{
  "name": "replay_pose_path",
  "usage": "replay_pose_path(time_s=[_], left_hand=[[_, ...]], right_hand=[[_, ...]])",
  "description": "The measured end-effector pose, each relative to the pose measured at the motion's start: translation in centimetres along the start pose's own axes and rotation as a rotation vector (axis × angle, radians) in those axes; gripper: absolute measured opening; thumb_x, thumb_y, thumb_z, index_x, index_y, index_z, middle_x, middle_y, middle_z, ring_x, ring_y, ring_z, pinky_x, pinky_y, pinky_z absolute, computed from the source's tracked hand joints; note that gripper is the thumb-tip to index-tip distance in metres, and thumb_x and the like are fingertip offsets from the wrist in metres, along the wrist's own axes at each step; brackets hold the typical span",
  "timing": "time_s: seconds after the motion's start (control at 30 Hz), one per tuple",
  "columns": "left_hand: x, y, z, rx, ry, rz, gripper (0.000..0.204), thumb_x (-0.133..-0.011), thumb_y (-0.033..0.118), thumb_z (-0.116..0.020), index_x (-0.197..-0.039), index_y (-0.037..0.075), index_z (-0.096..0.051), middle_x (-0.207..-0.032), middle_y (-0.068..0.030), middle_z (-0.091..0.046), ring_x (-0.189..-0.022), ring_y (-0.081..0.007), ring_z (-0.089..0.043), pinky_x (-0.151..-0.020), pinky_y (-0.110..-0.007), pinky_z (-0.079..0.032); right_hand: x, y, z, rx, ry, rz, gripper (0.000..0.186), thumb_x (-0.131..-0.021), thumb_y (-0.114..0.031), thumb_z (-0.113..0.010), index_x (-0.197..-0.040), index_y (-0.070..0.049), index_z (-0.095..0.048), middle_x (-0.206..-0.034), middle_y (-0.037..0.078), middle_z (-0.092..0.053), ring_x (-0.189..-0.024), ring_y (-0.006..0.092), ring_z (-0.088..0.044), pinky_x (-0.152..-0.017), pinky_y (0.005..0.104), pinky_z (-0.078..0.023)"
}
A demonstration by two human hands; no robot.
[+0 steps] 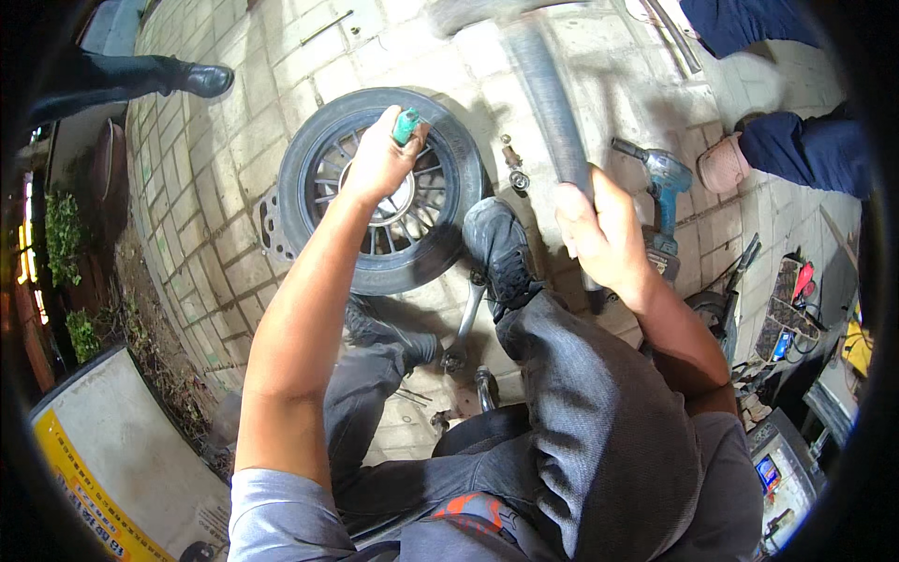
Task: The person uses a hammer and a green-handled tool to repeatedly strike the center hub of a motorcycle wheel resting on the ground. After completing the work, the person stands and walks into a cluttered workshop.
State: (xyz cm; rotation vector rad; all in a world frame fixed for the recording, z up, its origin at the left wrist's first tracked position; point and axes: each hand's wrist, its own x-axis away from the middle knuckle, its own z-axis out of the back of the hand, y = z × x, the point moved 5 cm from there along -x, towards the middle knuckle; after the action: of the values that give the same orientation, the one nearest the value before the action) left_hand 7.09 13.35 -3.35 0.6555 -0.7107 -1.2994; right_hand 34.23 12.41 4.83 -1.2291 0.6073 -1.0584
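My left hand point(385, 159) is closed around a small tool with a green grip point(406, 125), held upright over the hub and spokes of a wheel with a black tyre point(306, 183) lying flat. My right hand point(599, 227) grips the dark handle of a hammer point(540, 89), raised to the right of the wheel and blurred at its head. Below and right of the wheel, my right shoe point(498, 251) is close against the tyre. Whether the green tool's tip touches the wheel is hidden.
Cordless impact driver point(666, 192), wrench point(467, 318), small metal parts point(515, 164) and flat metal plate point(272, 229) lie on the paving. Other people's boot point(208, 80) and shoe point(721, 164) are at upper left and right. A signboard point(131, 459) stands lower left, toolboxes point(787, 304) at right.
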Motion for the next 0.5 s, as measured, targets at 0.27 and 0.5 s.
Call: replay_pose_path(time_s=[0.27, 0.5], left_hand=[[-0.3, -0.4, -0.7, -0.072, 0.180, -0.049, 0.029, -0.083, 0.014, -0.066, -0.109, 0.006, -0.056, -0.092, -0.0244, -0.065, -0.090, -0.0435, -0.063, -0.076, -0.047, -0.051], [-0.4, 0.3, -1.1, -0.080, 0.197, -0.025, 0.026, -0.088, 0.018, -0.063, -0.110, 0.006, -0.059, -0.096, -0.0231, -0.065, -0.092, -0.0412, -0.063, -0.079, -0.042, -0.050]], right_hand=[[-0.7, 0.0, 0.7, 0.334, -0.155, -0.012, 0.043, -0.095, -0.039, -0.057, -0.086, 0.004, -0.053, -0.063, 0.015, -0.057, -0.056, 0.0215, -0.056, -0.055, 0.0357, -0.044], [-0.1, 1.8, 0.5, 0.023, -0.029, 0.089, 0.037, -0.094, -0.032, -0.059, -0.083, 0.002, -0.054, -0.059, 0.009, -0.054, -0.052, 0.0184, -0.054, -0.049, 0.0328, -0.043]])
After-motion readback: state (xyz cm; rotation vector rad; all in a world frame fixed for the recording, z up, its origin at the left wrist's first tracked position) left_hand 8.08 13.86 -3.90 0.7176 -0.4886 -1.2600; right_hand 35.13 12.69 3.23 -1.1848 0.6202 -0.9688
